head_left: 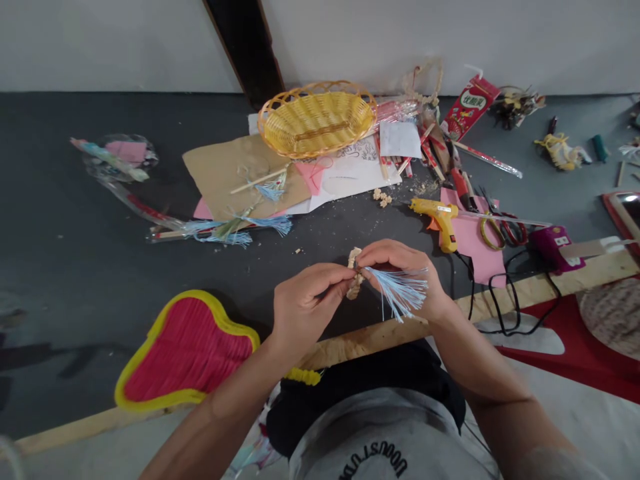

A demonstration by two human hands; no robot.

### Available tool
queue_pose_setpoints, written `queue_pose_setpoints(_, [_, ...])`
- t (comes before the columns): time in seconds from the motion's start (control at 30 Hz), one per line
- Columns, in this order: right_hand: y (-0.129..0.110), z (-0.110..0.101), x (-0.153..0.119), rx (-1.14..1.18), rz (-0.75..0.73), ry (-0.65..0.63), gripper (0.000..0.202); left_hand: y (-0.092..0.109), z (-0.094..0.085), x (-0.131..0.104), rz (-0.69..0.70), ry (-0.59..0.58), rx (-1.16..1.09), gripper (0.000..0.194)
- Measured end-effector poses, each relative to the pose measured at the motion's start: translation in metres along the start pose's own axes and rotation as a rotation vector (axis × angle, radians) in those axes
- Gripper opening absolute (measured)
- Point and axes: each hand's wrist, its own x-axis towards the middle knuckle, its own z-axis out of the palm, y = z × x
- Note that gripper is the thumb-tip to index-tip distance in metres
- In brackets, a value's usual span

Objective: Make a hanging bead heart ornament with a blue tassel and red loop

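Note:
My left hand (311, 293) pinches the lower part of a small beige carved-looking ornament (355, 289) between thumb and fingertips. My right hand (417, 259) closes its fingertips on the ornament's other side, where a light blue tassel (400, 288) joins it. The tassel's threads fan out to the right beneath my right palm. Both hands are held above the table's front edge, close together, and the fingertips partly cover the ornament.
A heart-shaped red and yellow piece (193, 350) lies left of my left arm. Behind my hands are a yellow wicker basket (320, 123), papers and more blue tassels (270, 225). To the right are a yellow glue gun (440, 217), scissors (514, 233) and a black cable (515, 293).

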Motion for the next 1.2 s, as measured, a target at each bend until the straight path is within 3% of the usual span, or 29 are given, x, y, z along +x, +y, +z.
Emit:
queue_pose_setpoints(0.43, [-0.0037,-0.0001,-0.0027,0.051,-0.012,-0.014,0.018,0.0006,-0.0001,-0.0012,-0.078,0.01,0.007,0.007])
queue_pose_setpoints(0.63, [-0.0038,-0.0013,-0.0024,0.013,-0.063,-0.03,0.015,-0.0047,0.0,0.0001,0.055,0.006,-0.054,0.005])
queue_pose_setpoints(0.77, [-0.0035,-0.0008,-0.002,-0.018,-0.071,0.003,0.015,-0.0057,0.0,-0.0007,0.031,0.024,-0.074,0.005])
queue_pose_setpoints(1.2, [-0.0098,0.0002,-0.0036,-0.096,-0.113,0.015,0.018,-0.0038,0.0079,-0.008,0.321,0.147,0.164,0.017])
